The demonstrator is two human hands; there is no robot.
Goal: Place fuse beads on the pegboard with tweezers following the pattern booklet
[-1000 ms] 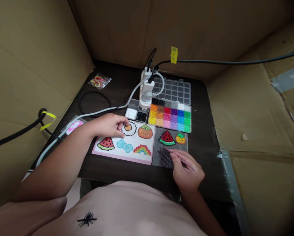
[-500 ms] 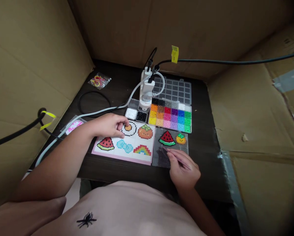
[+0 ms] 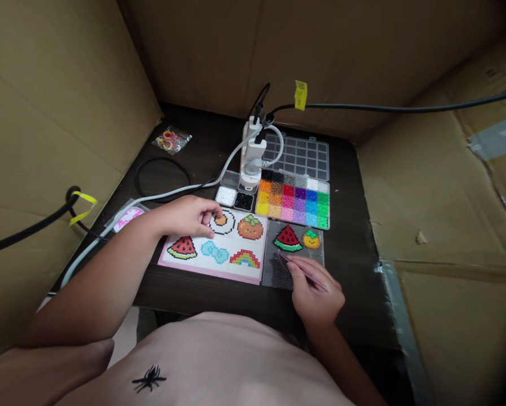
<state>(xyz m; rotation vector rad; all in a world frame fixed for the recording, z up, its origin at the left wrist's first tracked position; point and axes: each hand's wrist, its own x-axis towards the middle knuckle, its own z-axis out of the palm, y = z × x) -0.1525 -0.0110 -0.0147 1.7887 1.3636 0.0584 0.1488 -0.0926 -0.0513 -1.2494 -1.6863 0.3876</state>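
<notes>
My right hand (image 3: 318, 290) grips pink tweezers (image 3: 307, 274), their tips down at the left part of a clear pegboard (image 3: 274, 278). Whether a bead sits between the tips is too small to tell. On the board's upper half are a bead watermelon slice (image 3: 287, 238) and a bead orange fruit (image 3: 311, 239). My left hand (image 3: 191, 216) rests on the pattern sheet (image 3: 211, 270), thumb and forefinger apart beside the egg picture (image 3: 225, 222), holding nothing I can see. Other pictures there show a watermelon, a bow, a rainbow and a persimmon-like fruit.
Behind the board lies a sorted bead box (image 3: 294, 198), its lid (image 3: 299, 157) folded back. Small boxes of white beads (image 3: 226, 196) and black beads (image 3: 244, 201) adjoin it. A white power strip (image 3: 249, 152) with cables stands behind. Cardboard walls (image 3: 219, 56) enclose the table.
The tweezers' tips have shifted very slightly at the board. Both hands otherwise stay where they were.
</notes>
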